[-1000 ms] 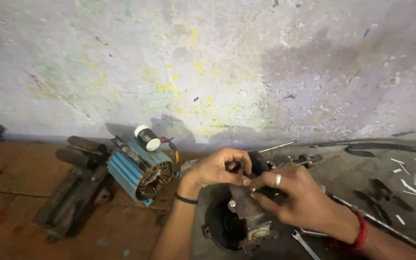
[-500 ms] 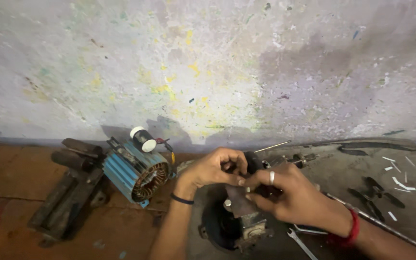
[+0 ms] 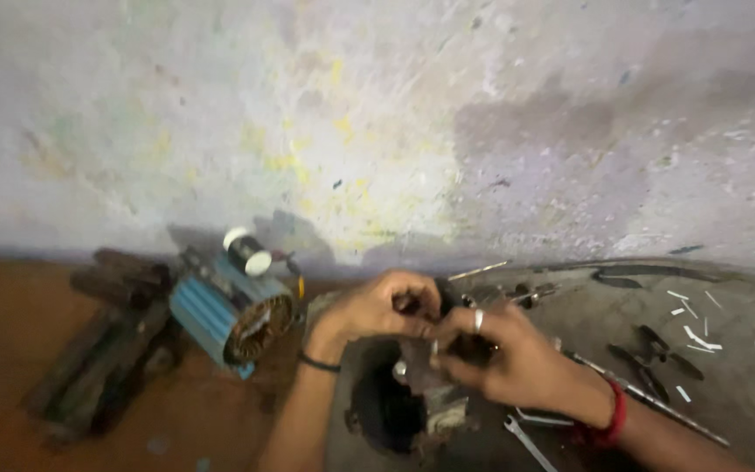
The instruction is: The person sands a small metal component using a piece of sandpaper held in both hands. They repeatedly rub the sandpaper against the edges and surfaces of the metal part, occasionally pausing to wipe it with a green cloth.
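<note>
Change over the last second: very little in the hands themselves. Both stay together over the same dark motor housing (image 3: 412, 406), in the same pinch posture; the apparent drift of the scene comes mostly from the head camera shifting, which slides the whole view a little to the right. The frame is soft with motion blur.

Left hand (image 3: 377, 308): fingers curled and clenched around a small dark part at the top of the housing. Black band on the wrist. Right hand (image 3: 504, 363): fingers closed on the same small part from the other side, fingertips meeting those of the left hand; ring on one finger, red band at the wrist. The part itself is too blurred and too covered to identify, possibly a fitting or a wire end.

Position of the work: the housing sits on the grey surface directly below both hands, its round dark opening facing the camera, low in the middle of the view.

Around it: a blue ribbed motor (image 3: 225, 310) with copper windings showing lies to the left on the reddish floor, well apart from the hands, a white-capped cylinder (image 3: 246, 252) on top of it. A spanner (image 3: 530, 444) lies just beside the right wrist. A long thin rod (image 3: 648, 398) runs past the right forearm. White scraps (image 3: 701, 336) are scattered further right.

Reading: an unchanged grip with steady hands suggests fine work on the part is continuing, not finished.
</note>
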